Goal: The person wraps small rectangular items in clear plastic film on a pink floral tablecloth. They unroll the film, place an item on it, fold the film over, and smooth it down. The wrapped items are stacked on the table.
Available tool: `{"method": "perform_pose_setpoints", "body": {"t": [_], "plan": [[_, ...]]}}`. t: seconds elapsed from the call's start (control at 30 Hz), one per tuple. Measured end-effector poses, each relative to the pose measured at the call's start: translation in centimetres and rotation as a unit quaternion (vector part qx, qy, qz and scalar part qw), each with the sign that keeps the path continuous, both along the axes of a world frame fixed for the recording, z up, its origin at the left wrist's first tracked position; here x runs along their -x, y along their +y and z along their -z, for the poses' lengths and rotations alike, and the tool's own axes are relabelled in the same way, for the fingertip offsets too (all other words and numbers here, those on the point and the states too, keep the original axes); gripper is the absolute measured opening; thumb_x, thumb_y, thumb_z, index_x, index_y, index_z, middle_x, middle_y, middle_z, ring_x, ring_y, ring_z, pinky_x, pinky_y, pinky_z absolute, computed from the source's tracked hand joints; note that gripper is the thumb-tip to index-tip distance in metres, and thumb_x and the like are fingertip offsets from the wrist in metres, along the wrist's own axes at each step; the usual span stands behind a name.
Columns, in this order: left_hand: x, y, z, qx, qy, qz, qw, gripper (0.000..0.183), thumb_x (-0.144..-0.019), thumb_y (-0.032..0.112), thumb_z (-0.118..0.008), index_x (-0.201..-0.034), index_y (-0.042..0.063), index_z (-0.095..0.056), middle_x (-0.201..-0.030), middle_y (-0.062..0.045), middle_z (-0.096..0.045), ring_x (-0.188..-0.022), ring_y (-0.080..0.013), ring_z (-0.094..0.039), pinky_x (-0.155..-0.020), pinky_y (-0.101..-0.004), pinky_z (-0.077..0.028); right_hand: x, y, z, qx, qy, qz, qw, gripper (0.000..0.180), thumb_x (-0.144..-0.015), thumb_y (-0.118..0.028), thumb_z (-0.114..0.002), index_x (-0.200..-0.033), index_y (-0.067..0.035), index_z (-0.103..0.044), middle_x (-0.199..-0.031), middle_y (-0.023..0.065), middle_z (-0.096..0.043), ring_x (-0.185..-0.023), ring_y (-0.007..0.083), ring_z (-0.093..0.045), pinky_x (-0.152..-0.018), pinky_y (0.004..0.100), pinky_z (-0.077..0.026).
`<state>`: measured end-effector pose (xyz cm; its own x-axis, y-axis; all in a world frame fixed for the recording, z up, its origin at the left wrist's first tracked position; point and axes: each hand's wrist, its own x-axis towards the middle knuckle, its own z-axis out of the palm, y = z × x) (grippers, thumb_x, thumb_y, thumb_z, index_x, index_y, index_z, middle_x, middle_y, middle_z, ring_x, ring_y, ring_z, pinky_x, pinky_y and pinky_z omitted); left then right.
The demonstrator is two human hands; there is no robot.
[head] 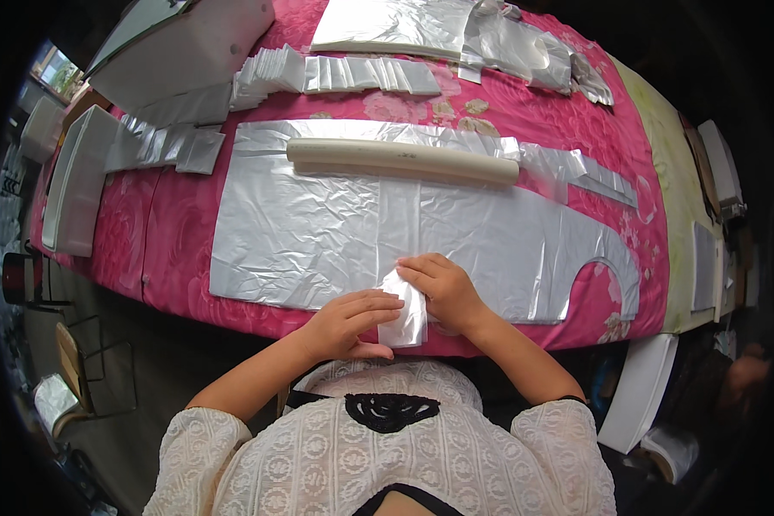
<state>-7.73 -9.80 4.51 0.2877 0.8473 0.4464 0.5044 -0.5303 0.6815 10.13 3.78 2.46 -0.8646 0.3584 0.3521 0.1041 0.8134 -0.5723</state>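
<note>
A flat sheet of silvery-white plastic film [297, 226], apparently a stack of bags, lies before me with a curved cut-out at its right end. Across its middle runs a narrower strip of film [403, 329], whose near end hangs past the sheet's front edge. My left hand [358, 322] rests on the left side of this strip, fingers spread and thumb apart. My right hand [442, 287] curls over the strip's right side, fingertips on the film; its thumb is hidden. Behind both hands, a beige plastic pipe [403, 160] lies on the sheet.
A pink floral cloth [180, 238] covers the table. Folded film packets [367, 74] form a row behind the pipe, and a larger film stack [390, 26] lies farther back. White bins [80, 184] stand at left. A chair [74, 367] is on the floor at left.
</note>
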Motion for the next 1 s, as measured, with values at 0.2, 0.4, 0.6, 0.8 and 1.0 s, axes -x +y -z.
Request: {"method": "perform_pose_setpoints", "body": {"t": [0.2, 0.4, 0.6, 0.8, 1.0], "plan": [[1.9, 2.7, 1.1, 0.038, 0.241, -0.043, 0.969, 0.063, -0.071, 0.027, -0.070, -0.124, 0.001, -0.048, -0.125, -0.015, -0.052, -0.118, -0.0280, -0.049, -0.104, -0.0419, -0.034, 0.4, 0.3, -0.1, 0.030, 0.036, 0.025, 0.999, 0.032, -0.069, 0.002, -0.060, -0.099, -0.004, -0.065, -0.104, 0.0099, -0.063, -0.092, 0.0269, -0.059, -0.080, 0.0349, -0.049], [1.2, 3.0, 2.0, 0.013, 0.177, -0.094, 0.980, 0.049, -0.070, 0.002, -0.055, -0.119, 0.000, -0.052, -0.111, -0.014, -0.060, -0.103, -0.0280, -0.057, -0.091, -0.0400, -0.043, 0.0, 1.0, -0.2, -0.006, 0.024, 0.039, 0.999, 0.030, -0.070, -0.001, -0.063, -0.099, -0.006, -0.066, -0.093, 0.0078, -0.065, -0.085, 0.0255, -0.061, -0.075, 0.0334, -0.050], [0.6, 4.6, 1.4, 0.253, -0.165, -0.262, 0.917, 0.035, -0.086, 0.008, -0.051, -0.120, 0.000, -0.051, -0.095, -0.016, -0.065, -0.087, -0.0304, -0.061, -0.078, -0.0355, -0.047, 1.9, 2.1, -2.1, 0.295, -0.077, 0.188, 0.934, 0.021, -0.085, -0.017, -0.057, -0.083, 0.001, -0.067, -0.065, 0.0094, -0.064, -0.056, 0.0161, -0.059, -0.057, 0.0301, -0.046], [0.0, 5.1, 1.7, 0.115, 0.043, -0.244, 0.962, 0.053, -0.088, 0.015, -0.051, -0.134, -0.004, -0.033, -0.136, -0.023, -0.036, -0.123, -0.0340, -0.041, -0.100, -0.0398, -0.034, 3.7, 4.7, -2.3, 0.356, -0.201, 0.213, 0.887, 0.026, -0.081, -0.022, -0.060, -0.074, 0.002, -0.067, -0.058, 0.0095, -0.063, -0.053, 0.0168, -0.060, -0.056, 0.0302, -0.046], [-1.8, 4.1, 2.9, 0.073, 0.264, -0.262, 0.925, 0.078, -0.084, 0.036, -0.054, -0.142, -0.004, -0.019, -0.149, -0.023, -0.014, -0.140, -0.0343, -0.007, -0.112, -0.0491, -0.003, 3.8, 4.5, -2.2, 0.380, -0.195, 0.224, 0.876, 0.025, -0.080, -0.023, -0.060, -0.072, 0.001, -0.066, -0.058, 0.0100, -0.063, -0.053, 0.0172, -0.061, -0.055, 0.0308, -0.047]]}}
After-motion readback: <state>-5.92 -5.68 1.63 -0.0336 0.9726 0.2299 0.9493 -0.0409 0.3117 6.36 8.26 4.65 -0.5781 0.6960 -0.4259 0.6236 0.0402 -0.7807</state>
